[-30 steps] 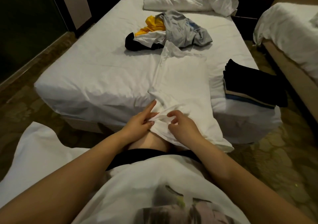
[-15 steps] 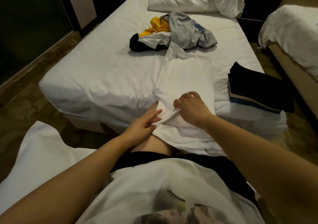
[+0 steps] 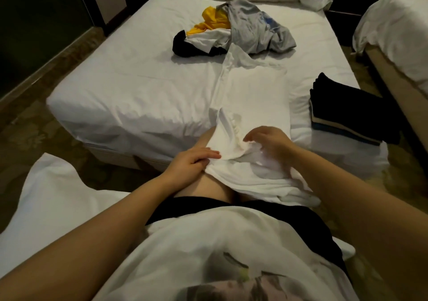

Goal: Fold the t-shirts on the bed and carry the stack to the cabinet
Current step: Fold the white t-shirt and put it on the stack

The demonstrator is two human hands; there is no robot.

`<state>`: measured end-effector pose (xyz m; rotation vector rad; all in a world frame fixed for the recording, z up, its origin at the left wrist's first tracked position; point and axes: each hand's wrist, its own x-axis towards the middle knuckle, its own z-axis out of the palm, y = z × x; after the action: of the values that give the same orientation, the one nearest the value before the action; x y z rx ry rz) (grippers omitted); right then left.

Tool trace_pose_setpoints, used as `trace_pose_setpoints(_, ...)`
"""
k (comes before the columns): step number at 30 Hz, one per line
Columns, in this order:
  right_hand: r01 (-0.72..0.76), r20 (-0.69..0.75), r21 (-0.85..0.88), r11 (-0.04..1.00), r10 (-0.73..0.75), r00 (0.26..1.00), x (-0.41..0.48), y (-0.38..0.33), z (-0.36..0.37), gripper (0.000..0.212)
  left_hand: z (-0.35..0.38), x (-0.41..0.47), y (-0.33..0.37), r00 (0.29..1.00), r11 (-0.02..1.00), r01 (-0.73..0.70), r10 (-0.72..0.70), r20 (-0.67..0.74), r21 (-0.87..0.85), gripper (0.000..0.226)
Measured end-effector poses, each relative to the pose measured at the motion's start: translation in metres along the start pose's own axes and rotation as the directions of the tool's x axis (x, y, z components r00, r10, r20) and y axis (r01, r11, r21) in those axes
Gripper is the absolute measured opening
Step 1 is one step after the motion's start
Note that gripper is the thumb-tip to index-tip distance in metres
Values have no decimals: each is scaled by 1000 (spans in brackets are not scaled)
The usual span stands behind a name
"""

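Partway thru, I'd judge: folded stack (image 3: 347, 106) sits at the right near corner of the bed (image 3: 129, 97), but a heap of unfolded shirts (image 3: 234, 29) waits mid-bed & the carry isn't begun; cabinet not in view. The white t-shirt (image 3: 254, 97) lies lengthwise, near end hanging over the foot edge onto the lap. Left hand (image 3: 192, 161) pinches its hem; right hand (image 3: 268, 141) is curled over bunched cloth, grip can't tell. Stack sits close to the side edge. Bare sheet left of the shirt gives folding room.
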<state>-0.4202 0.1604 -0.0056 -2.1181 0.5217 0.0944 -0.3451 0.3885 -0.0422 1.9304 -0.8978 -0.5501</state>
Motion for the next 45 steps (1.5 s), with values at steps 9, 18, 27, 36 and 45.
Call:
trace_pose_setpoints(9,-307,9,-178,935,313,950,85,-34,31,46,-3,-1,5,995,995,89,-87,41,-47,26)
trace_pose_setpoints(18,-395,24,29,918,394,919,98,-35,25,43,-7,2,1,991,986,131,-126,54,-104,25)
trace_pose_setpoints(27,-340,-86,464,818,424,901,100,-22,21,15,-6,0,1,995,993,94,-91,46,-67,25)
trace_pose_setpoints(36,-395,-76,239,887,423,903,100,-29,36,38,-7,0,2,996,996,79,-76,53,-50,27)
trace_pose_setpoints(45,-383,56,319,867,386,921,93,-11,26,70,-6,1,1,996,995,77,-74,46,-59,27)
